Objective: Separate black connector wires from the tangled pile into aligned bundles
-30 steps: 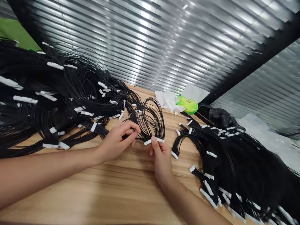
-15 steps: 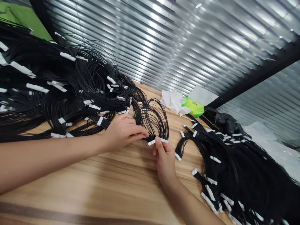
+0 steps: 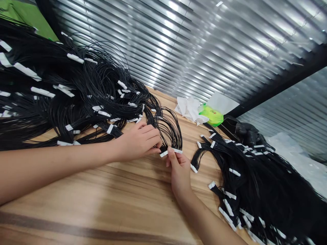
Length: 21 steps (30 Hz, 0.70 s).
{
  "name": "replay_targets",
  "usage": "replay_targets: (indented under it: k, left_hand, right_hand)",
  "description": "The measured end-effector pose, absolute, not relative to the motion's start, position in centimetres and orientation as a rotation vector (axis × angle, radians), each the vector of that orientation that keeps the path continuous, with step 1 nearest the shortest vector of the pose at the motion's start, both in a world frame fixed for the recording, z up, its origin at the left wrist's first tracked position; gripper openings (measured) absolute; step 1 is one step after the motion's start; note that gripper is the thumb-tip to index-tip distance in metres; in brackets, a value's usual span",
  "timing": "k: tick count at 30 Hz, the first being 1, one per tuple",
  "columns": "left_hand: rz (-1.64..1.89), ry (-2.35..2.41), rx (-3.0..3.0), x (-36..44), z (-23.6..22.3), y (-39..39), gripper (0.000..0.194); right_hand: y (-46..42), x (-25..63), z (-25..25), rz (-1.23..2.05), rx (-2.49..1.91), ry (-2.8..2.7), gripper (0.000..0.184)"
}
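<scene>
Between the thumb and fingers of my right hand [image 3: 180, 170] is a long white connector [image 3: 177, 150], held just above the wooden table. A row of thin black wires [image 3: 173, 126] runs from it, looping up and back toward the large pile on the left. My left hand [image 3: 143, 139] is at the connector's left end, fingers curled and thumb close to the fingertips. Its fingertips reach the black wires there, but what they pinch, if anything, is hidden.
A big heap of black cables [image 3: 102, 81] with white connectors covers the left. Another cable bundle [image 3: 270, 183] lies at the right. Crumpled white tissue [image 3: 189, 108] and a bright green packet [image 3: 212, 115] lie at the back, before a corrugated metal wall [image 3: 163, 44].
My left hand's fingers have curled in more, closer to the wires at the connector's left end. My right hand keeps its hold, and the view has shifted slightly.
</scene>
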<state>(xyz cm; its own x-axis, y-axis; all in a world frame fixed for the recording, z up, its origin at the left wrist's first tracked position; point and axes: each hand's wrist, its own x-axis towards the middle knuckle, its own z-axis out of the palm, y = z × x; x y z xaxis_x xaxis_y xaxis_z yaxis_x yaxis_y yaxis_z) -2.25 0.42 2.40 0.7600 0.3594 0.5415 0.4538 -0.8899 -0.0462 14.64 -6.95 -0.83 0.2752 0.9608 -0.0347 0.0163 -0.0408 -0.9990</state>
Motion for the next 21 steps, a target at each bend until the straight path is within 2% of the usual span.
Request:
replay_targets:
  k: [9,14,21]
  left_hand:
    - [-0.868,-0.605,-2.704,-2.6,2.2,0.8,0.033]
    - [-0.926,-0.651,-2.590,-3.0,2.1,0.6,0.028]
    - [-1.063,-0.714,-2.759,-2.9,1.7,0.8,0.020]
  right_hand:
    - [-7.0,14.6,-0.5,1.018,-1.361,-0.991,0.045]
    - [-7.0,14.8,-1.0,1.004,-1.348,-0.940,0.043]
    - [-6.6,15.1,-2.1,0.995,-1.275,-0.783,0.041]
